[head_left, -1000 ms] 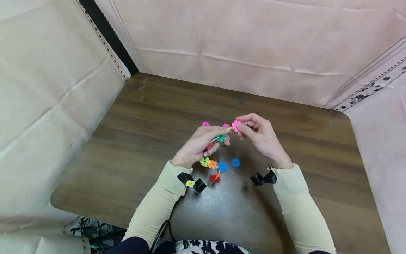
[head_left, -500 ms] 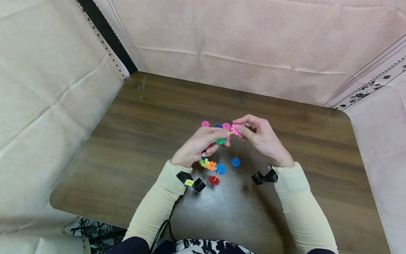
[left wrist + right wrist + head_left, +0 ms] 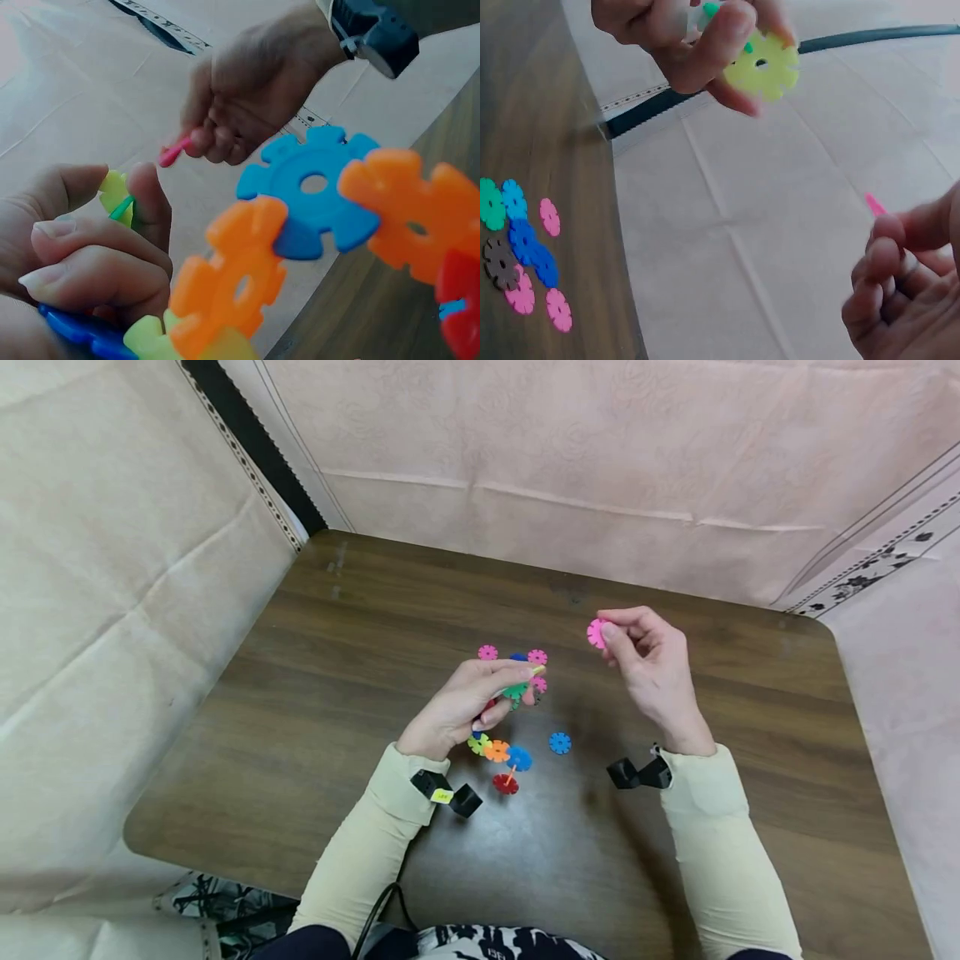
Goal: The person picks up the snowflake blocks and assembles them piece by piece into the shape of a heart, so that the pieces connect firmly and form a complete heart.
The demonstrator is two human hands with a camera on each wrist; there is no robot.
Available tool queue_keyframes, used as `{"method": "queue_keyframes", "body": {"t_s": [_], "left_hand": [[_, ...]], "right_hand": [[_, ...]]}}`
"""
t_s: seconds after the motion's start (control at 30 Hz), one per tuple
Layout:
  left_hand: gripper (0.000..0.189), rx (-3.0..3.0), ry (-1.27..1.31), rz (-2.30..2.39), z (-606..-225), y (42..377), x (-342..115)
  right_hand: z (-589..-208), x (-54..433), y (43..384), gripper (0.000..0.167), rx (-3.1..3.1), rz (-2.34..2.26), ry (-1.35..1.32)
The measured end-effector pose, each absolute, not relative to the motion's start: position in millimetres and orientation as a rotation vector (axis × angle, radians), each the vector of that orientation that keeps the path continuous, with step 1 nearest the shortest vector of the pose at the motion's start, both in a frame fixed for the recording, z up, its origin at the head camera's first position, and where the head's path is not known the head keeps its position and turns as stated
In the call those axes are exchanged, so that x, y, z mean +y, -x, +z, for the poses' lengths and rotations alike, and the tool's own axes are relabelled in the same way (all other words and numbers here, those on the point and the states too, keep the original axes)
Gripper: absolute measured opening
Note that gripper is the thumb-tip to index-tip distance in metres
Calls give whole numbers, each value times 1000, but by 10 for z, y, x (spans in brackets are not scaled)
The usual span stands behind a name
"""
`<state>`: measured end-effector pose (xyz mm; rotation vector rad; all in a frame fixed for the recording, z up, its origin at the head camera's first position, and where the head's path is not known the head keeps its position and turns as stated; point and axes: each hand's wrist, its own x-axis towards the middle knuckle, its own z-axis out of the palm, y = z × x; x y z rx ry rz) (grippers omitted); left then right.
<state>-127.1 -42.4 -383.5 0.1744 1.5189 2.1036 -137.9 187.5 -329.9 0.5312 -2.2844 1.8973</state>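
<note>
My left hand grips a curving chain of notched plastic discs, seen in the head view. Its thumb and fingers pinch near a yellow disc with a green one against it. Below that hand the chain hangs through an orange disc, a blue disc and a red disc. Part of the chain is hidden behind the fingers. Up and to the right, my right hand pinches a single pink disc by its edge, apart from the chain.
A loose blue disc lies on the wooden table, right of the chain. Beyond the left hand are several more loose discs, among them a pink disc and a dark brown disc. Cloth walls surround the table.
The right hand has drawn away from the chain's yellow end, up and to the right, with the pink disc still pinched. The left hand and its chain have shifted only slightly.
</note>
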Motion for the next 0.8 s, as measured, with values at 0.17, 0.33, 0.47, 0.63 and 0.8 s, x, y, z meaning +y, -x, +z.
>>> {"method": "queue_keyframes", "body": {"t_s": [0.17, 0.33, 0.47, 0.63, 0.8], "left_hand": [[37, 1476, -168, 2135, -3823, 1284, -398], [38, 1462, -194, 2124, -3825, 1295, -366], [37, 1468, -194, 2120, -3820, 1305, -356], [37, 1493, -205, 2104, -3813, 1320, -349], [34, 1477, -205, 2139, -3810, 1324, -321]], "right_hand": [[-3225, 1785, 1273, 22, -2512, 1831, -655], [-3260, 1736, 1226, 22, -2585, 1812, -652], [-3290, 1717, 1217, 23, -2593, 1812, -659], [-3314, 1691, 1200, 23, -2585, 1788, -670], [-3389, 1706, 1241, 25, -2523, 1847, -638]]}}
